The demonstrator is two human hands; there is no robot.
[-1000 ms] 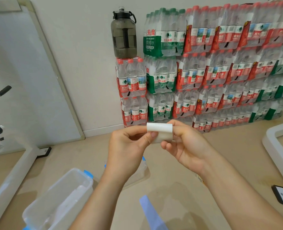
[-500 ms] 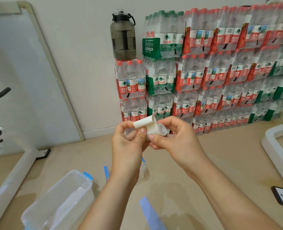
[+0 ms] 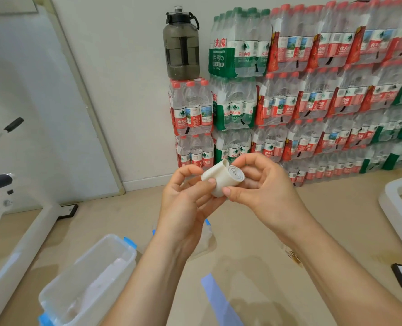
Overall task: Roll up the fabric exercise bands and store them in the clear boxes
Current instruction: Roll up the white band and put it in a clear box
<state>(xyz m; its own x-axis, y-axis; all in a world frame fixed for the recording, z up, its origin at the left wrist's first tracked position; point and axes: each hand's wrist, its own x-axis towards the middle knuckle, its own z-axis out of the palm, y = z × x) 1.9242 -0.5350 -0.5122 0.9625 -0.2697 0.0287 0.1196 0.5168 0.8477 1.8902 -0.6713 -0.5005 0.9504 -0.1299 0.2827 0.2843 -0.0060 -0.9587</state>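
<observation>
A cream fabric band [image 3: 221, 178] is wound into a tight roll, its spiral end facing up and right. Both hands hold it in front of me at chest height. My left hand [image 3: 186, 203] pinches the roll's left side with thumb and fingers, where the loose tail sticks up. My right hand [image 3: 261, 189] grips the right side, thumb on the front. A clear box with blue clips [image 3: 87, 281] stands open on the floor at lower left, with a pale pink band lying inside. A second clear box [image 3: 206, 234] is mostly hidden under my left wrist.
A blue band [image 3: 219, 300] lies flat on the tan floor between my forearms. Stacked packs of bottled water [image 3: 301, 95] line the wall, a dark jug [image 3: 181, 43] on top. A whiteboard [image 3: 42, 102] leans at left; white equipment frames [image 3: 397, 203] stand at both sides.
The roll was held level between both hands; it has been tipped so the spiral end shows, and the hands have shifted slightly right.
</observation>
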